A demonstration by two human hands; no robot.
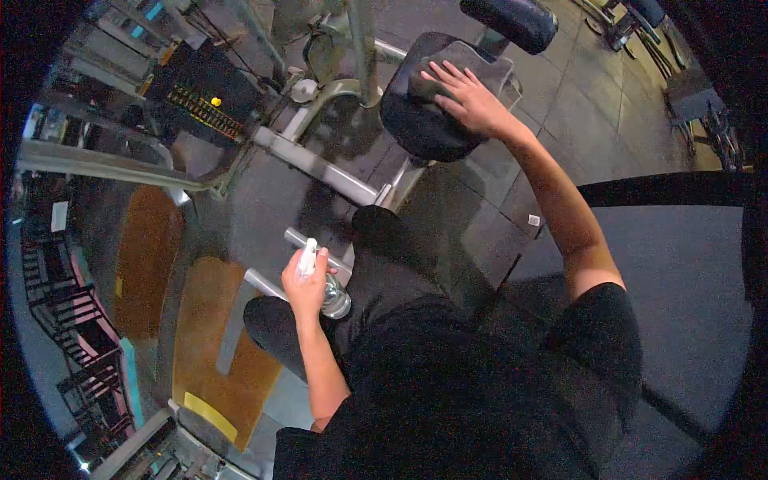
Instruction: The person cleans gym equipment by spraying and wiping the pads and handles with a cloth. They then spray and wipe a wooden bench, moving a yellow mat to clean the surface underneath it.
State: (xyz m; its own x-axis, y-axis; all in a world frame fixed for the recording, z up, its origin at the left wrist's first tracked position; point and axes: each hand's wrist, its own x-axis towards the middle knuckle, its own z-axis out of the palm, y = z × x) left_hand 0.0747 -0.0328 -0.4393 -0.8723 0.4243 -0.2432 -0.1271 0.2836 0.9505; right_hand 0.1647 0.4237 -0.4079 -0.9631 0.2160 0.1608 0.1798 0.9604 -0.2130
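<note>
My left hand (304, 282) is wrapped round the neck of a clear spray bottle (337, 304) with a white trigger head (307, 254). The bottle is held low in front of my body, beside the grey metal tubes of the machine. Further ahead, my right hand (472, 102) lies flat with its fingers spread. Beneath it is what looks like a dark grey cloth (482, 66), spread over the black padded seat (408, 120) of a gym machine. My palm hides part of the cloth.
A grey steel frame (328, 172) runs from the seat to a weight stack (206, 114) with a yellow pin (216, 102). A black roller pad (516, 22) stands beyond the seat. Brown panels (210, 336) are on the left; a small white object (534, 220) lies on the tiled floor.
</note>
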